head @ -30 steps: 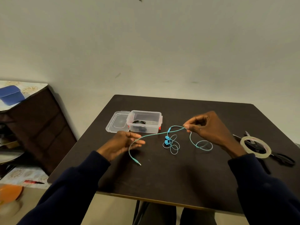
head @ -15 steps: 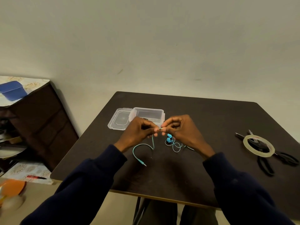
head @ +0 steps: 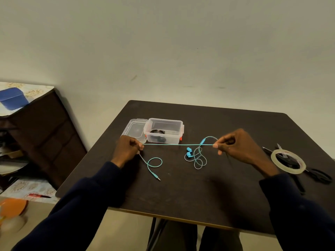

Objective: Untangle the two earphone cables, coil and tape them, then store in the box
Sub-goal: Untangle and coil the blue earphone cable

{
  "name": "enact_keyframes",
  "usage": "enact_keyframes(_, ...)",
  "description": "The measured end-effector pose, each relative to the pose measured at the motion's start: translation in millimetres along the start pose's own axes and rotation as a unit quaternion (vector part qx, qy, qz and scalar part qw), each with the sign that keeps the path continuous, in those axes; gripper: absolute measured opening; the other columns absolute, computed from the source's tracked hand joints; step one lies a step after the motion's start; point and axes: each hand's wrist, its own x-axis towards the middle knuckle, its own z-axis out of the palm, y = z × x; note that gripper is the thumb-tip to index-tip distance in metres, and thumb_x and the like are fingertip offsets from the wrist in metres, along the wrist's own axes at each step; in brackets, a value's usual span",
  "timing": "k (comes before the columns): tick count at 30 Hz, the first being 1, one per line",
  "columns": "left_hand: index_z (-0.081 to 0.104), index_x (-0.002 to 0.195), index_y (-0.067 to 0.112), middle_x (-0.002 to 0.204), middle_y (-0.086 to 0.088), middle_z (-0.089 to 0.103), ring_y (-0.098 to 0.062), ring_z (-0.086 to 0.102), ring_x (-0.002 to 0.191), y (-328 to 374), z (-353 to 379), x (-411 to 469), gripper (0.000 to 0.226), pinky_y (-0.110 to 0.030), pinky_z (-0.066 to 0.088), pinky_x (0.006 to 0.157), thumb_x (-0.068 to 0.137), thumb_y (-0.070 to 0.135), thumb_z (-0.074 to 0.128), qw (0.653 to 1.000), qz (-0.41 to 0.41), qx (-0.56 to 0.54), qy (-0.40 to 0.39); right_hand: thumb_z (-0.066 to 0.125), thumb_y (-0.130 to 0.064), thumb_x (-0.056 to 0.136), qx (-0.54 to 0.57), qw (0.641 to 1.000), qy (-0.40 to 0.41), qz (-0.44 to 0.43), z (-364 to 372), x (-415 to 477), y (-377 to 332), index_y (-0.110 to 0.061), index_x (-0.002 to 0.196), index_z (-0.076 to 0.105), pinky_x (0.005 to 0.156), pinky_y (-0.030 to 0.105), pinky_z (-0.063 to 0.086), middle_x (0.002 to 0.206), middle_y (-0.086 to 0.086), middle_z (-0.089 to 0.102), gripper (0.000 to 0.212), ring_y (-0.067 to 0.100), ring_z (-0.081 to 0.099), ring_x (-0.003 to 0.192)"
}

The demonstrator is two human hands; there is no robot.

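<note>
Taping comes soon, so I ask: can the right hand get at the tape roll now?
Probably yes. The tape roll lies on the scissors right of the right hand, with only bare table between. But that hand pinches the cable, so it must release first.

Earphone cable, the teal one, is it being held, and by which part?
Yes. The teal earphone cable is pinched mid-length: left hand toward the plug end, right hand toward the earbuds, taut between.
</note>
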Motion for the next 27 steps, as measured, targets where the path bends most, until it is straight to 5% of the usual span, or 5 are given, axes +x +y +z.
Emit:
enact_keyframes(6, 0.074, 0.114, 0.012, 0.114, -0.001, 0.069, -0.009, 0.062, 0.09, 12.7, 6.5, -9.0, 0.037, -0.005, 0.045, 0.068, 0.081, -0.004, 0.077, 0.995, 0.08, 0.05, 0.011, 0.075, -0.017, 0.087, 0.003, 1.0, 0.002, -0.02, 29.9, 4.6, -16.4, -0.016, 0.084, 0.078, 0.051, 0.005, 0.043, 0.065, -0.005, 0.073, 0.004, -0.003, 0.065, 0.054)
enact_keyframes(9, 0.078, 0.109, 0.018, 0.107, 0.001, 0.073, -0.01, 0.066, 0.093, 33.7, 5.3, -15.1, 0.032, -0.013, 0.052, 0.076, 0.081, 0.004, 0.08, 0.98, 0.194, 0.038, 0.012, 0.075, -0.018, 0.087, 0.013, 0.999, -0.002, -0.029, 41.5, 11.5, -27.1, -0.015, 0.089, 0.078, 0.054, 0.009, 0.049, 0.068, -0.008, 0.071, 0.005, 0.0, 0.069, 0.06)
enact_keyframes(15, 0.073, 0.118, 0.017, 0.107, 0.01, 0.073, -0.008, 0.068, 0.096, 74.3, 24.8, -26.5, 0.032, -0.024, 0.058, 0.085, 0.086, 0.016, 0.075, 0.937, 0.304, -0.01, -0.173, 0.076, -0.022, 0.084, 0.013, 0.996, -0.043, -0.079, 57.7, 23.4, -48.3, -0.015, 0.094, 0.079, 0.059, 0.012, 0.053, 0.076, -0.006, 0.074, 0.012, 0.001, 0.069, 0.066)
enact_keyframes(20, 0.078, 0.097, 0.009, 0.08, -0.001, 0.075, -0.006, 0.068, 0.067, 72.2, 37.6, -25.1, 0.012, -0.022, 0.057, 0.063, 0.092, 0.014, 0.068, 0.949, 0.272, -0.073, -0.142, 0.077, -0.022, 0.083, 0.038, 0.996, -0.041, -0.068, 52.1, 18.7, -43.2, -0.01, 0.091, 0.08, 0.058, 0.014, 0.053, 0.076, -0.002, 0.075, 0.015, 0.004, 0.07, 0.063)
enact_keyframes(27, 0.077, 0.086, 0.006, 0.064, 0.007, 0.065, -0.007, 0.048, 0.062, 44.8, 9.8, -11.6, 0.026, -0.017, 0.041, 0.058, 0.099, 0.019, 0.058, 0.954, 0.059, -0.27, -0.114, 0.075, -0.023, 0.086, 0.058, 0.998, -0.015, -0.028, 12.1, 1.5, -6.3, -0.013, 0.084, 0.079, 0.054, 0.012, 0.045, 0.068, 0.0, 0.075, 0.011, 0.002, 0.063, 0.053)
